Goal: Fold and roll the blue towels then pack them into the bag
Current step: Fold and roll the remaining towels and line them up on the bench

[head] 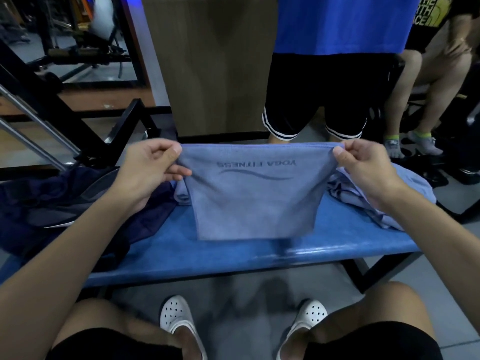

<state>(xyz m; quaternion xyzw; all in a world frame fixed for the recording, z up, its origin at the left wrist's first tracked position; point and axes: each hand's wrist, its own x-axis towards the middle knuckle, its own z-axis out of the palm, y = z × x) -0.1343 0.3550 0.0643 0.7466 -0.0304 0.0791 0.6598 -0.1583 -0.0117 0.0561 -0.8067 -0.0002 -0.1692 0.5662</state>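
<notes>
A blue towel (pixel 255 193) is held up, stretched flat btwn both hands, over the middle of the blue bench (pixel 233 255). Its top left corner is pinched by the left hand (pixel 150 165), thumb on the near face w/ fingers curled behind; its top right corner is pinched the same way by the right hand (pixel 363 165). The towel hangs from that taut top edge, w/ "YOGA FITNESS" print seen upside down near the top. Whether its lower edge touches the bench cannot be told. A dark navy bag (pixel 65 203) is spread over the bench's left end, under the left wrist. A heap of more blue towels (pixel 376 198) lies at the right end, under the right hand. A person in blue shirt & black shorts (pixel 324 87) is seen standing beyond the far edge
</notes>
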